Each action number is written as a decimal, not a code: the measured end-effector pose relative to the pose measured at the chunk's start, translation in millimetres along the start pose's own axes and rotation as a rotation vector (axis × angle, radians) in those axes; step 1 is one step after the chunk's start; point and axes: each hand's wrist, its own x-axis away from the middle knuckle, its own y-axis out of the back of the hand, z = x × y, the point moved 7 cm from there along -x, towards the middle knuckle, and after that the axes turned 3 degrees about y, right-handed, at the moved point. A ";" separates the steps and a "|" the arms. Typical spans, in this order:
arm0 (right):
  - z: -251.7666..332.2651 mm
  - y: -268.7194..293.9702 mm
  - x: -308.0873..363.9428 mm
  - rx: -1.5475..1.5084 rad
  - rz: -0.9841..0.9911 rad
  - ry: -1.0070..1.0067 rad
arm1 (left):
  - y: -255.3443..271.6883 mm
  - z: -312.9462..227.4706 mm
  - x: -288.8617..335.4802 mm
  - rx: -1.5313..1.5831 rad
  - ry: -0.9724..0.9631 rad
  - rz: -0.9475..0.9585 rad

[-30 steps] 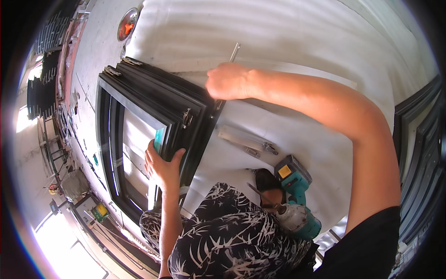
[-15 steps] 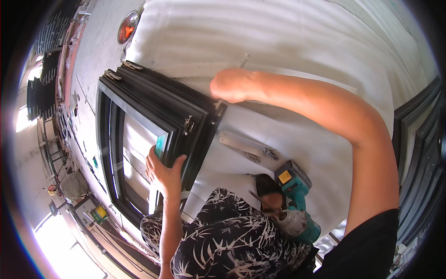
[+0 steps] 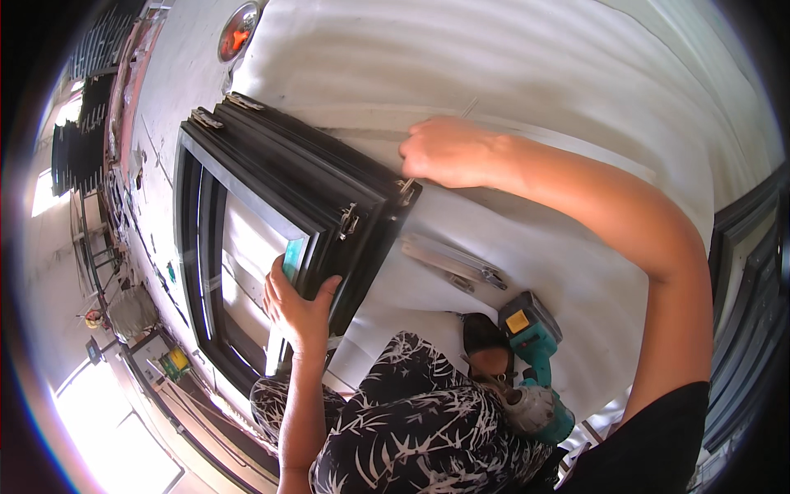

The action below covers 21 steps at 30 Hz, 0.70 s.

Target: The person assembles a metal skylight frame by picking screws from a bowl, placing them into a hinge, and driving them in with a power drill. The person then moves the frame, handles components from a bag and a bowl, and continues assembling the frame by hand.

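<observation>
A stack of black window frames stands on edge before me, with metal fittings along its edges. My left hand grips the side of the nearest frame, fingers inside the opening and thumb on the outer side. A teal strip shows on the frame just above those fingers. Over the far corner, my right hand is closed round a thin rod-like tool; its exact kind is hidden by the fist. Right below the fist sits a metal fitting on the frame's corner.
A teal cordless power tool lies by my right foot. Metal bar-like hardware rests on the white sheet. A round metal dish with orange inside is at the far left. More dark frames lean at the right.
My right fist has turned slightly at the corner, so its fingers show more. The view has shifted a little. My left hand keeps its grip on the frame.
</observation>
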 end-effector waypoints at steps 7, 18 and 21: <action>-7.4 20.8 16.3 -0.094 -0.054 -0.090 | -4.6 1.9 -0.6 -0.026 -0.005 0.002; 1.0 25.0 3.5 -0.118 0.059 0.036 | -4.2 5.7 -3.9 -0.086 -0.020 0.115; 4.0 24.1 2.3 -0.006 0.041 0.050 | -4.9 8.3 -4.4 -0.077 -0.041 0.175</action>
